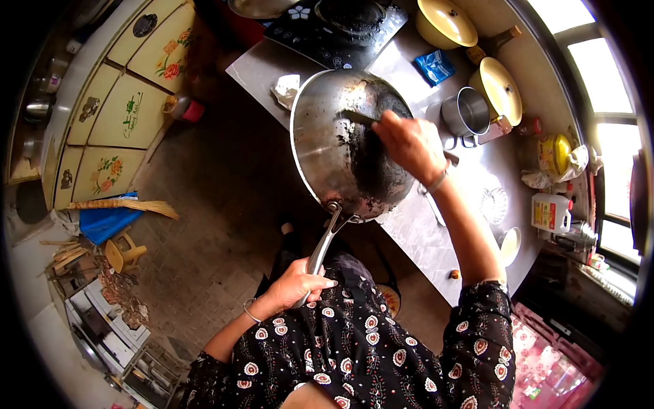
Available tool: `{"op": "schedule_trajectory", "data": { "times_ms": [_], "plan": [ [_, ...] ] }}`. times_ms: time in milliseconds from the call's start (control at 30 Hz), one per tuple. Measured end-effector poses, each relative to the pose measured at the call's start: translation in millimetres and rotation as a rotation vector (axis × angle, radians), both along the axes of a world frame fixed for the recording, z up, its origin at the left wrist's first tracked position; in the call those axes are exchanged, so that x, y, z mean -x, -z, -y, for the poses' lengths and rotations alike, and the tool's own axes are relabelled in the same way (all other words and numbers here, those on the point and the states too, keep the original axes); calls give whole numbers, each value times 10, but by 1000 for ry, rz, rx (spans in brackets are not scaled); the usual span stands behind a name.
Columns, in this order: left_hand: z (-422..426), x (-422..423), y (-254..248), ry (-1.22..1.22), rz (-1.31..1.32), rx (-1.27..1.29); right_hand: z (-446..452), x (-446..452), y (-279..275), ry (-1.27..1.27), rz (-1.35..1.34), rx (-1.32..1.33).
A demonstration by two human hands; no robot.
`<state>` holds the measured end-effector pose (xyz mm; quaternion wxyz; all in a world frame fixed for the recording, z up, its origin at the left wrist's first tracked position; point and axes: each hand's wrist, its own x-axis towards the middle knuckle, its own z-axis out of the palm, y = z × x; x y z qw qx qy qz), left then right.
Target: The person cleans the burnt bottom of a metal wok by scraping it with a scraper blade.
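Observation:
My left hand (298,284) is wrapped round the long metal handle (323,245) of a wok (327,146). The wok is tilted up on its side at the counter edge, with its outer bottom facing me. Black burnt crust covers much of that bottom, while bare silver metal shows on the left part. My right hand (411,146) is closed round a narrow, dark, flat tool (355,118), whose exact kind I cannot tell. Its tip lies against the crusted surface, and its other end sticks out past my wrist.
An induction cooktop (320,34) stands at the back of the grey counter (470,204). Along the window side are a steel pot (465,112), yellow lidded pots (501,88), a blue packet (434,67) and a white jug (550,213). A straw broom (126,205) and small stool (125,253) are at left.

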<state>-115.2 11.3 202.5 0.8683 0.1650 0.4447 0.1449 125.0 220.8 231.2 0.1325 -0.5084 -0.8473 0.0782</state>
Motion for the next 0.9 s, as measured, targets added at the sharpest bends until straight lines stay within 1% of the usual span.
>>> {"op": "schedule_trajectory", "data": {
  "times_ms": [33, 100, 200, 400, 500, 567, 633, 900],
  "plan": [
    [-8, 0, -14, 2, -4, 6, -87, -6, 41, -30, -49, -28],
    [-22, -5, -28, 8, -16, 12, -117, 18, 72, -25, -59, -20],
    [-21, 1, -29, 5, -28, 22, 54, -4, 42, -45, -78, 24],
    [-12, 10, -10, 6, -16, 35, 212, -51, 39, -56, -76, 44],
    [-30, 15, -9, 13, -33, 14, 132, -70, 25, -34, -23, 36],
    [-10, 10, 6, 23, -41, -12, -82, -126, 94, 43, -109, 58],
    [-32, 4, -12, 11, -38, 14, -192, -119, 112, 27, -108, 41],
    [-10, 9, 22, 16, -19, 6, -6, -92, 113, 80, -274, 172]
  ]
}}
